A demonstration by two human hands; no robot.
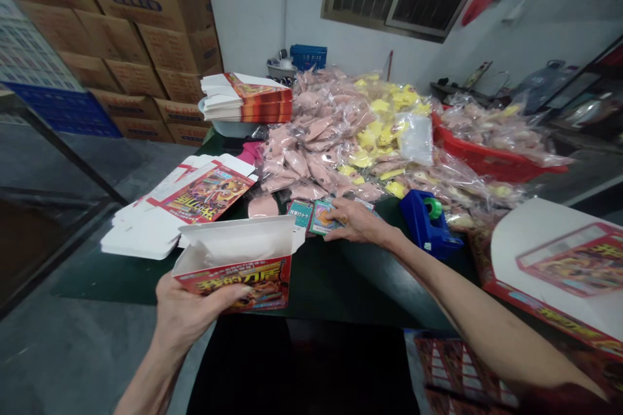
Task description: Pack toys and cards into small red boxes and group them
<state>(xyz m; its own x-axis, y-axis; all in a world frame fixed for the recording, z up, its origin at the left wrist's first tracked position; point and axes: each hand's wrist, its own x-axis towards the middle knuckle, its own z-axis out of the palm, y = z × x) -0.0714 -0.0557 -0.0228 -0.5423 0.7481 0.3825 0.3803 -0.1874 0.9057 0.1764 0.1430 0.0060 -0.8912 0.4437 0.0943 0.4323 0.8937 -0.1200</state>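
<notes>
Gripping an open printed carton (233, 266) in my left hand (195, 311), thumb across its front.

My right hand (355, 220) rests over small printed cards (324, 217) on the dark table (311, 285), near a blue tape dispenser (428, 224); its fingers (335, 207) lie slightly curled, though whether they pinch a card I can't quite tell.

Open: bare table (311, 279) between left grip (197, 308) and right grip (353, 224)
Ahead: cards (324, 217), then bagged pile (331, 142), blocking
Right: tape dispenser (428, 227) just beside right grip
Left: flat cartons (146, 227) behind held box (233, 279)
</notes>
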